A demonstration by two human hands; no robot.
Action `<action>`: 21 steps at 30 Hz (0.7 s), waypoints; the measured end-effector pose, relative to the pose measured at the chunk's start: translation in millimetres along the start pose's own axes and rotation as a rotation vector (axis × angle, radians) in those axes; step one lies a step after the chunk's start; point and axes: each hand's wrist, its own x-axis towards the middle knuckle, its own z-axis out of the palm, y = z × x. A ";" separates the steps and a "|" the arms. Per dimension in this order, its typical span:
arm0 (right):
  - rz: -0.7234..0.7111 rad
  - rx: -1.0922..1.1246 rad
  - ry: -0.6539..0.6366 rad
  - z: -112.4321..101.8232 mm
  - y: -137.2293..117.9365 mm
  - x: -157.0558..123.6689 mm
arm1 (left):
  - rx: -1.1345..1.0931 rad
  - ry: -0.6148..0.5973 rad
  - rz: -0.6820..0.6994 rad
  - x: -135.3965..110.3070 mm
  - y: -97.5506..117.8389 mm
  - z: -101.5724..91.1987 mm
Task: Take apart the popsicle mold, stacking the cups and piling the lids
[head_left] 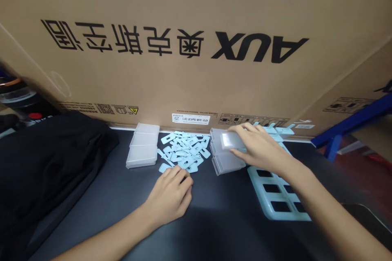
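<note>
My right hand [260,147] grips a small clear plastic case [231,140] on top of a stack of clear cases [225,159], thumb and fingers wrapped round its right end. My left hand [171,193] rests on the dark table with fingers curled, its fingertips at the near edge of a pile of small light-blue plastic tabs [185,151]; whether it pinches a tab is hidden. Under my right forearm lies a light-blue frame with rectangular openings [271,195].
A second stack of clear cases [142,151] sits left of the pile. A large cardboard box [196,49] stands right behind everything. A black cloth [45,163] covers the table's left side. More light-blue pieces [280,129] lie behind my right hand.
</note>
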 end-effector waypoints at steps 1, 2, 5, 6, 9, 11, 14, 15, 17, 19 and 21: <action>-0.014 -0.033 0.008 2.6 1.6 8.3 | -0.003 -0.006 0.000 -0.1 0.0 -0.2; -0.028 -0.069 0.017 5.9 3.1 15.5 | -0.007 -0.012 -0.003 -0.4 0.0 -0.4; -0.075 -0.187 0.044 17.4 6.2 29.3 | -0.011 -0.027 -0.009 -1.7 -0.4 -0.9; -0.085 -0.218 0.050 20.8 6.5 31.1 | -0.009 -0.030 -0.009 -2.2 -0.8 -0.8; -0.067 -0.265 0.067 27.2 5.6 31.0 | -0.007 -0.038 -0.002 -3.1 -2.3 0.4; -0.037 -0.276 0.081 28.9 4.1 29.3 | -0.008 -0.039 0.000 -3.3 -3.2 1.2; -0.022 -0.270 0.099 29.7 1.7 27.2 | -0.010 -0.033 0.001 -3.1 -3.6 1.2; -0.028 -0.259 0.107 29.3 1.0 26.1 | -0.010 -0.028 0.004 -3.0 -3.4 0.9; -0.030 -0.227 0.149 27.4 0.7 21.1 | -0.011 -0.016 0.010 -2.8 -3.1 0.2; 0.023 -0.168 0.286 24.4 3.6 10.2 | -0.009 -0.004 0.011 -2.6 -3.0 -0.3; 0.175 -0.092 0.526 23.2 12.1 -7.9 | -0.008 0.001 0.011 -2.5 -3.1 -0.3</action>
